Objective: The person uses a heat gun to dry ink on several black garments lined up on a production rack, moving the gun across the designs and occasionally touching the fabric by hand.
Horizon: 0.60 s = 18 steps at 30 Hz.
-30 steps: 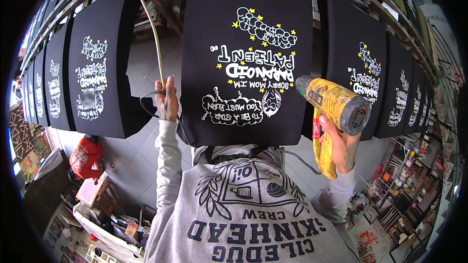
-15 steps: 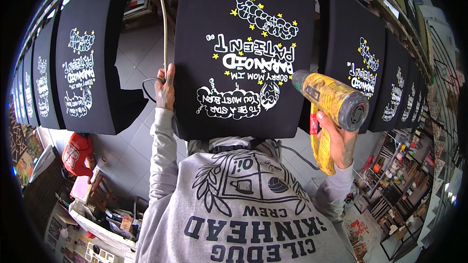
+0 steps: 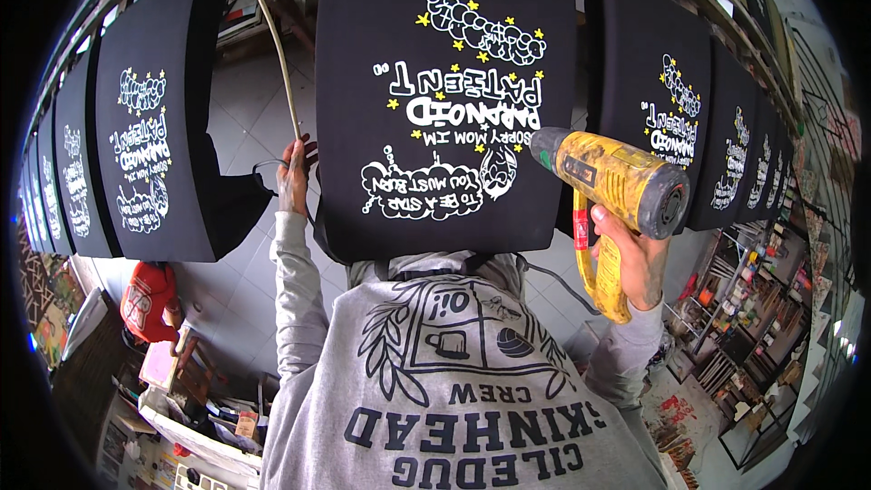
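Observation:
My right hand (image 3: 635,254) is closed on the handle of a yellow heat gun (image 3: 608,181), whose nozzle points left over the right edge of the white-and-yellow print on the centre black shirt (image 3: 363,9). The shirt is stretched over a flat board. Along that board's left side, my left hand (image 3: 293,172) grips a cream cable (image 3: 284,73), beside a thinner dark cord. A dark cord (image 3: 562,281) also runs below the board toward the heat gun.
Rows of printed black shirts on boards (image 3: 132,27) (image 3: 635,27) flank the centre one. Below left, a person in red (image 3: 150,299) bends near a cluttered pink-topped table (image 3: 159,367). Racks with small containers (image 3: 726,327) stand at lower right, above a tiled floor (image 3: 236,299).
The view has shifted, the centre shirt appearing further left and slightly higher. My left hand has slid slightly along the cable and its fingers have moved. The heat gun has shifted slightly left and up.

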### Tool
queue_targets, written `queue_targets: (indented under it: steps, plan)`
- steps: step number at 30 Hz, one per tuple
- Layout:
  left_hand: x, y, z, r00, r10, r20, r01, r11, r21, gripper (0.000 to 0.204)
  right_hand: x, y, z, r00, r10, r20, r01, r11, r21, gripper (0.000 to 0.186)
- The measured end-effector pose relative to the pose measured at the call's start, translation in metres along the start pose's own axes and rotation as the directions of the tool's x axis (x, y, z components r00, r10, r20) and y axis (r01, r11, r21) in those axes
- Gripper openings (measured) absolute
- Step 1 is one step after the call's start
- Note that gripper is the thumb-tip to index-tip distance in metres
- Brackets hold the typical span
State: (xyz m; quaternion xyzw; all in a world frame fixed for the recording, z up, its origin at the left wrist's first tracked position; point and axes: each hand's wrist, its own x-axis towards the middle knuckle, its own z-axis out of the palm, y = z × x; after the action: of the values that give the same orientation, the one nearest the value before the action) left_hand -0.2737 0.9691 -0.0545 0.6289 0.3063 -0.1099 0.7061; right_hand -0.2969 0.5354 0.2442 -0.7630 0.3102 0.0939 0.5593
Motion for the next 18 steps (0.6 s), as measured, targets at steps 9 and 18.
queue_targets:
  steps: [9, 18]
  plan:
    - [0.034, -0.104, -0.067, 0.983, 0.111, -0.145, -0.039, 0.905, 0.424, 0.058, 0.003, 0.017, -0.004, 0.993, -0.116, -0.015, 0.115, 0.991, -0.064, 0.038]
    - [-0.013, -0.044, -0.030, 1.000, -0.001, 0.000, 0.001, 0.995, 0.096, 0.075, 0.000, 0.013, -0.007, 0.996, -0.085, 0.002, 0.085, 0.992, -0.091, 0.039]
